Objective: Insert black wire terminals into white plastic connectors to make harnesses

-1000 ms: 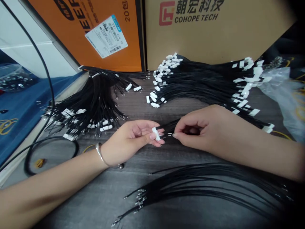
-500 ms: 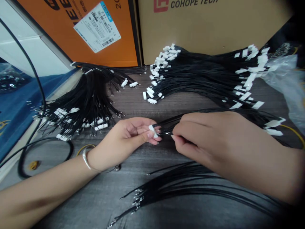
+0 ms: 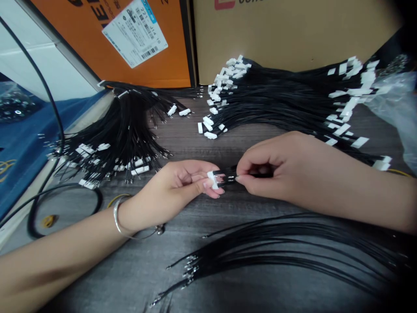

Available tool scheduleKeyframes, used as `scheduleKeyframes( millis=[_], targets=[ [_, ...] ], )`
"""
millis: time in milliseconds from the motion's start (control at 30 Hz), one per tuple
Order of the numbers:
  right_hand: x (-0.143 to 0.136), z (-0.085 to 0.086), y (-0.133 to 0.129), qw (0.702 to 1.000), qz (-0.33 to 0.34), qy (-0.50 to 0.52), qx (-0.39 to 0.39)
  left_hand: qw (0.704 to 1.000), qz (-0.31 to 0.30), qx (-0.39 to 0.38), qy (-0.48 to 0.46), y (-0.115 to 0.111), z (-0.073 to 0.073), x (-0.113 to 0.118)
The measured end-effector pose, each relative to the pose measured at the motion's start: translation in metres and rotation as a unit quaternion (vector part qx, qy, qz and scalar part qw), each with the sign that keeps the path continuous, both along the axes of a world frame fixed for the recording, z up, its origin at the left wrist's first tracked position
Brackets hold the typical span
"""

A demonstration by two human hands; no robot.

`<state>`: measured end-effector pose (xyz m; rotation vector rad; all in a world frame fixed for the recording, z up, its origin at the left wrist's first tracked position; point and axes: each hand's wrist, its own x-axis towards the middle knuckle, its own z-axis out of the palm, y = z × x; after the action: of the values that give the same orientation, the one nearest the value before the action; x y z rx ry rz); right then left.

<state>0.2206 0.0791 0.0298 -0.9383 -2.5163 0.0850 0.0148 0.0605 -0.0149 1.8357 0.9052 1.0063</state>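
tabletop point(image 3: 137, 269): dark grey wood grain, pale sheen lower centre | orange carton point(image 3: 176, 43): upper left, beside brown carton point(image 3: 276, 39), upper right | white panel point(image 3: 19, 43): upper-left corner | blue cloth point(image 3: 29, 143): left edge | upper-right corner: dark

Left hand point(image 3: 180, 188) and right hand point(image 3: 288, 167) in pinches

Two bare hands point(image 3: 177, 184) point(image 3: 289, 169) are counted, with one white connector housing point(image 3: 211, 179) held, one silver bangle point(image 3: 115, 217) worn, three black wire piles point(image 3: 128, 117) point(image 3: 276, 100) point(image 3: 224, 252) laid out, two cardboard boxes point(image 3: 177, 56) point(image 3: 286, 39) stood far
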Motion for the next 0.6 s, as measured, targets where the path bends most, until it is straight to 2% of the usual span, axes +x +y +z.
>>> scheduleKeyframes(
  millis=[233, 433, 600],
  targets=[
    [0.0001, 0.0022, 0.0073, 0.999, 0.006, 0.016, -0.05, 0.999, -0.008, -0.011, -0.032, 0.0, -0.002, 0.001],
    [-0.0022, -0.0009, 0.0028, 0.999, -0.026, 0.02, -0.012, 1.0, -0.009, -0.014, -0.023, -0.0018, -0.0009, 0.0019],
    [-0.0046, -0.0048, -0.0011, 0.998, -0.031, 0.038, -0.027, 0.999, 0.008, -0.023, -0.027, -0.0024, -0.0007, 0.0041]
  ],
)
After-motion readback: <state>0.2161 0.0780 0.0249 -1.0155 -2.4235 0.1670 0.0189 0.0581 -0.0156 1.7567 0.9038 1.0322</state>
